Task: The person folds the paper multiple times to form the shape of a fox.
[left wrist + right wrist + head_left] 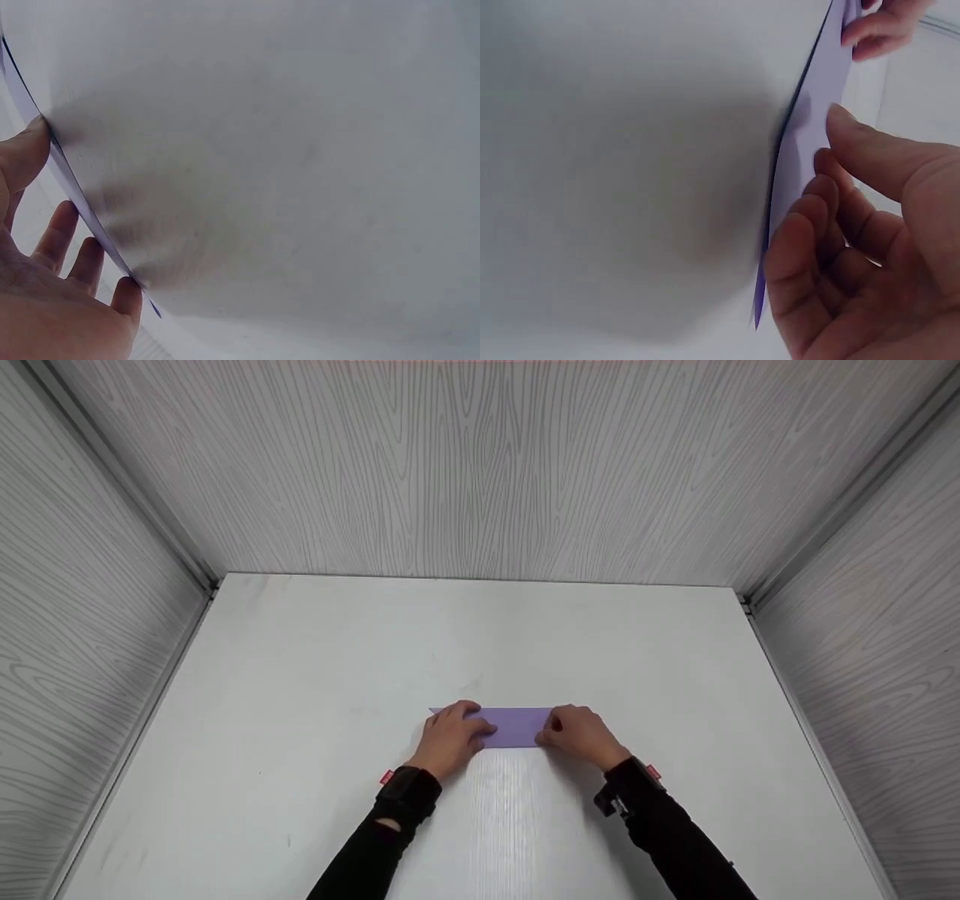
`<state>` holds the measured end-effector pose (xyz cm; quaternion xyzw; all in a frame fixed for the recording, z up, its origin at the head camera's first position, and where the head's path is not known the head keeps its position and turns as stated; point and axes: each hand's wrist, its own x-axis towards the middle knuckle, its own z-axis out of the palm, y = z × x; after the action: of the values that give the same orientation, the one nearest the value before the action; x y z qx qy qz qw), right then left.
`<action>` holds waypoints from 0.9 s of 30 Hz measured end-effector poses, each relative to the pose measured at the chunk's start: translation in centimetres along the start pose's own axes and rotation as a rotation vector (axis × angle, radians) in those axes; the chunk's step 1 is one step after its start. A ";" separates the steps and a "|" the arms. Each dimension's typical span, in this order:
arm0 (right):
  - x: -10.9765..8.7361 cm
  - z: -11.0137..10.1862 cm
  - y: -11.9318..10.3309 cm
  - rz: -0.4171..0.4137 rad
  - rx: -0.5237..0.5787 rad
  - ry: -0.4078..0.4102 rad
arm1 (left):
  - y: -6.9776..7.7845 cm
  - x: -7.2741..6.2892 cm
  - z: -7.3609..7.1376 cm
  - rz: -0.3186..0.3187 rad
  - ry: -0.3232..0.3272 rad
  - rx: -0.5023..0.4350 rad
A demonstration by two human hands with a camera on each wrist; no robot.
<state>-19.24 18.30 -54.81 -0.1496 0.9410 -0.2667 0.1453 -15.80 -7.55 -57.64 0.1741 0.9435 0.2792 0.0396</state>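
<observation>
Black sleeves (367, 851) lead to the left hand (448, 737), fingers moderately spread on purple paper (515, 727), and the right hand (582, 733), fingers curled against its right end, pinch not determinable; the paper lies on the white table (322, 660), under and between both hands' fingers.

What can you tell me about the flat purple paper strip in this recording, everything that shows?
The flat purple strip looks like plain, smooth, thin paper. It lies on the white tabletop, its long edges running left to right in the head view. A pointed corner shows past the left hand, whose spread fingers rest on its left part. The bent fingers of the right hand are at its right end; whether they pinch it is unclear. Darker purple shows at one tip; the number of layers can't be told.
</observation>
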 end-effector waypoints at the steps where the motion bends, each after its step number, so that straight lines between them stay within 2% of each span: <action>1: 0.1 0.3 -0.3 -0.021 0.005 0.006 | 0.0 0.0 0.0 0.000 -0.001 0.002; 6: 0.6 1.5 -1.8 -0.095 0.020 0.002 | 0.1 -0.2 0.1 0.015 -0.001 0.008; 13: 1.1 1.8 -2.7 -0.066 -0.032 0.002 | 0.8 -0.3 0.1 0.030 0.043 0.044; 19: 1.4 1.7 -2.6 -0.073 -0.044 -0.002 | 2.2 0.4 0.6 -0.043 0.034 0.060; 23: 1.7 1.6 -2.6 -0.052 -0.033 -0.040 | 2.8 0.8 0.9 -0.095 0.057 0.048; 27: 1.9 1.6 -2.7 -0.038 -0.035 -0.051 | 3.2 1.0 1.3 -0.116 0.085 0.068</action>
<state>-19.81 14.66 -55.01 -0.1766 0.9385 -0.2487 0.1617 -15.60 -4.06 -56.97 0.1082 0.9618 0.2514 0.0096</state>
